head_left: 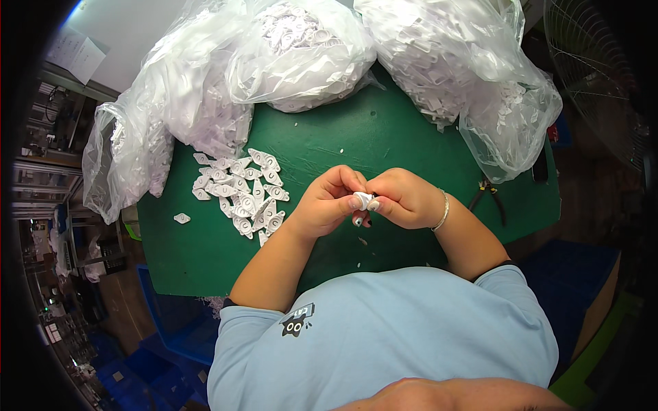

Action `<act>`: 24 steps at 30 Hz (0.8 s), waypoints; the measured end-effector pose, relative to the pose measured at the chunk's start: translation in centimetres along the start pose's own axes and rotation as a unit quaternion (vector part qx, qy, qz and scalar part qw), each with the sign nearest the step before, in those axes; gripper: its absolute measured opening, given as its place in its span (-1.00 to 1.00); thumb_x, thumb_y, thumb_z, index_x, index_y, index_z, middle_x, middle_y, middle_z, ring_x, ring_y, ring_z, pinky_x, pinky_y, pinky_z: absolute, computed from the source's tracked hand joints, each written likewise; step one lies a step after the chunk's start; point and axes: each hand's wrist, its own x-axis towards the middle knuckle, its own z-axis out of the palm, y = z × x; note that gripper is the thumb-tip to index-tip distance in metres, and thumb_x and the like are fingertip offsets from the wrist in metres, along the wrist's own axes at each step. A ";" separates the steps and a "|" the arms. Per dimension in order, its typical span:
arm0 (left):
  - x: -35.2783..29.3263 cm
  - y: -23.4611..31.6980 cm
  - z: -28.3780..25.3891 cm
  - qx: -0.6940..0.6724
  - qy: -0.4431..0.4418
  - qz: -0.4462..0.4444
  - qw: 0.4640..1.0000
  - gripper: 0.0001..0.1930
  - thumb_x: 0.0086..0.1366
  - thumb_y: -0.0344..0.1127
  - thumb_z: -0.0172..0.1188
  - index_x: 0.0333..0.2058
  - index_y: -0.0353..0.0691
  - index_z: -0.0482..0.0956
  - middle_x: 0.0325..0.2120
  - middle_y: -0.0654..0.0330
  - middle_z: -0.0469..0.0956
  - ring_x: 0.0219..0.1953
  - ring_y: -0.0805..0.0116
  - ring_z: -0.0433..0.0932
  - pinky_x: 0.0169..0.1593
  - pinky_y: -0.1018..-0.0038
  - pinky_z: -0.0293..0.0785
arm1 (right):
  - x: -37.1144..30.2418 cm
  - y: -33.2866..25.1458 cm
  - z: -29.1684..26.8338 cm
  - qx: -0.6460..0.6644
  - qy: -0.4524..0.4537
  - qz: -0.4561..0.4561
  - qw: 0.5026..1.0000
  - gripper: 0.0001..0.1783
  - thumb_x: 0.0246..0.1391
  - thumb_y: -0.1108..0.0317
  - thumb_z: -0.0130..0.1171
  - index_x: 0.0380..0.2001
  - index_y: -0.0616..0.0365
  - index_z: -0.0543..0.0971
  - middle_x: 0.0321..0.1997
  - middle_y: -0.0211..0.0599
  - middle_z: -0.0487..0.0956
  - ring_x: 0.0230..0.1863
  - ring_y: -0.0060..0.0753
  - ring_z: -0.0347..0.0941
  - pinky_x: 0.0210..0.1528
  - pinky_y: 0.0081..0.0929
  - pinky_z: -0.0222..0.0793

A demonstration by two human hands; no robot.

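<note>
Between my two hands, over the middle of the green table, is a small white plastic part (363, 199). My left hand (332, 200) pinches it from the left between thumb and fingers. From the right, my right hand (404, 198) grips it with thumb and bent forefinger. The fingers cover much of the part, so its full shape is hidden. Left of my left forearm lies a loose heap of white diamond-shaped plastic pieces (243, 195), each with a round raised middle. One such piece (181, 218) rests apart, farther left.
Clear plastic bags full of white parts stand along the far edge: one at left (199, 89), one in the middle (301, 61), one at right (445, 61). Pliers (490, 198) lie on the green table (322, 137) at right. A wire fan (593, 68) stands beyond; a blue crate (175, 322) sits lower left.
</note>
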 end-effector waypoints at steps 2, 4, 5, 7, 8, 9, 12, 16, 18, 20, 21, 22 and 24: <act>0.0 0.0 0.0 0.003 -0.001 0.002 1.000 -0.86 0.28 -0.38 0.18 -0.27 -0.25 0.40 -0.33 0.08 0.49 -0.44 0.40 0.48 -0.32 0.40 0.57 | 0.0 -0.1 0.1 -0.011 0.005 -0.004 1.000 -0.80 0.21 0.38 -0.08 -0.35 0.24 0.51 -0.44 -0.21 0.62 -0.40 -0.25 0.59 -0.30 -0.40 0.48; 0.0 0.0 0.1 0.006 -0.002 0.004 1.000 -0.85 0.28 -0.38 0.18 -0.27 -0.25 0.40 -0.32 0.08 0.49 -0.44 0.40 0.47 -0.32 0.40 0.57 | 0.0 -0.3 0.1 -0.021 0.010 -0.008 1.000 -0.81 0.20 0.39 -0.07 -0.36 0.24 0.51 -0.44 -0.21 0.62 -0.41 -0.24 0.58 -0.31 -0.40 0.48; 0.0 0.0 0.4 -0.002 0.010 0.002 1.000 -0.86 0.29 -0.38 0.18 -0.27 -0.25 0.40 -0.32 0.09 0.48 -0.45 0.40 0.47 -0.31 0.39 0.57 | 0.1 -0.4 0.0 0.001 0.013 -0.010 1.000 -0.82 0.19 0.38 -0.05 -0.37 0.24 0.51 -0.45 -0.21 0.61 -0.43 -0.22 0.57 -0.33 -0.38 0.46; -0.1 0.2 0.6 -0.009 0.022 0.000 1.000 -0.86 0.29 -0.38 0.18 -0.27 -0.25 0.40 -0.32 0.09 0.48 -0.45 0.40 0.47 -0.30 0.38 0.58 | 0.1 -0.6 -0.3 0.023 0.016 -0.014 1.000 -0.82 0.18 0.37 -0.03 -0.37 0.23 0.51 -0.46 -0.21 0.60 -0.45 -0.20 0.55 -0.36 -0.37 0.44; -0.1 0.5 0.4 -0.007 0.051 0.024 0.998 -0.86 0.30 -0.37 0.17 -0.27 -0.25 0.39 -0.29 0.07 0.49 -0.44 0.40 0.50 -0.29 0.37 0.59 | -0.1 -0.5 -0.8 -0.072 0.003 -0.001 0.997 -0.82 0.17 0.35 0.00 -0.40 0.23 0.50 -0.50 -0.20 0.57 -0.48 -0.16 0.51 -0.40 -0.36 0.41; -0.1 0.9 0.2 -0.005 0.080 0.048 0.996 -0.86 0.30 -0.37 0.15 -0.27 -0.25 0.39 -0.27 0.05 0.49 -0.43 0.39 0.52 -0.29 0.36 0.59 | -0.1 -0.6 -1.1 -0.166 -0.010 0.011 0.986 -0.81 0.16 0.32 0.04 -0.43 0.23 0.49 -0.54 -0.19 0.53 -0.52 -0.12 0.47 -0.44 -0.34 0.37; 0.0 3.7 -0.6 0.023 0.236 0.139 0.961 -0.88 0.31 -0.45 0.06 -0.19 -0.22 0.35 -0.16 -0.01 0.49 -0.50 0.42 0.51 -0.27 0.37 0.62 | 0.1 -1.8 -1.4 -0.222 -0.010 0.087 0.971 -0.75 0.14 0.26 0.09 -0.50 0.21 0.46 -0.60 -0.16 0.44 -0.55 -0.07 0.38 -0.47 -0.26 0.29; -1.1 7.9 -2.2 0.179 0.356 0.169 0.902 -0.83 0.30 -0.48 0.03 -0.15 -0.26 0.31 -0.08 -0.09 0.48 -0.52 0.42 0.53 -0.27 0.37 0.63 | -0.1 -1.2 -1.0 -0.285 0.055 0.079 0.954 -0.69 0.13 0.20 0.12 -0.55 0.20 0.44 -0.61 -0.13 0.41 -0.53 -0.06 0.36 -0.45 -0.20 0.29; -1.6 8.9 -2.6 0.349 0.504 0.168 0.772 -0.77 0.27 -0.52 -0.02 -0.09 -0.30 0.27 -0.24 0.01 0.52 -0.56 0.44 0.51 -0.30 0.39 0.63 | -0.3 -0.2 -1.0 -0.340 0.060 0.075 0.936 -0.64 0.06 0.11 0.19 -0.56 0.19 0.46 -0.62 -0.21 0.42 -0.58 -0.15 0.35 -0.50 -0.28 0.26; -2.6 9.9 -2.7 0.375 0.514 0.169 0.753 -0.76 0.26 -0.52 -0.04 -0.09 -0.31 0.28 -0.33 0.08 0.49 -0.57 0.46 0.49 -0.33 0.43 0.61 | -0.3 -0.6 -0.8 -0.366 0.048 0.090 0.925 -0.58 -0.05 0.04 0.29 -0.62 0.17 0.46 -0.64 -0.27 0.43 -0.59 -0.19 0.35 -0.52 -0.30 0.26; -3.0 10.3 -2.8 0.398 0.522 0.171 0.735 -0.76 0.25 -0.51 -0.06 -0.09 -0.31 0.30 -0.41 0.15 0.47 -0.57 0.48 0.47 -0.36 0.46 0.58 | -0.2 -1.0 -0.8 -0.375 0.052 0.102 0.920 -0.55 -0.09 0.01 0.31 -0.65 0.16 0.44 -0.65 -0.28 0.43 -0.61 -0.20 0.35 -0.53 -0.31 0.25; -3.3 10.6 -2.9 0.401 0.523 0.171 0.732 -0.76 0.25 -0.51 -0.06 -0.09 -0.31 0.30 -0.41 0.15 0.47 -0.57 0.48 0.47 -0.36 0.46 0.58 | -0.1 -1.2 -0.8 -0.385 0.055 0.115 0.914 -0.52 -0.13 -0.02 0.34 -0.68 0.16 0.42 -0.66 -0.30 0.42 -0.62 -0.22 0.34 -0.55 -0.32 0.23; -3.9 11.2 -3.1 0.504 0.533 0.087 0.674 -0.76 0.18 -0.49 -0.09 -0.16 -0.33 0.40 -0.46 0.15 0.48 -0.61 0.45 0.45 -0.48 0.54 0.39 | -0.1 -1.2 -0.7 -0.384 0.072 0.096 0.916 -0.52 -0.13 -0.01 0.34 -0.69 0.16 0.41 -0.67 -0.29 0.41 -0.63 -0.22 0.34 -0.56 -0.32 0.22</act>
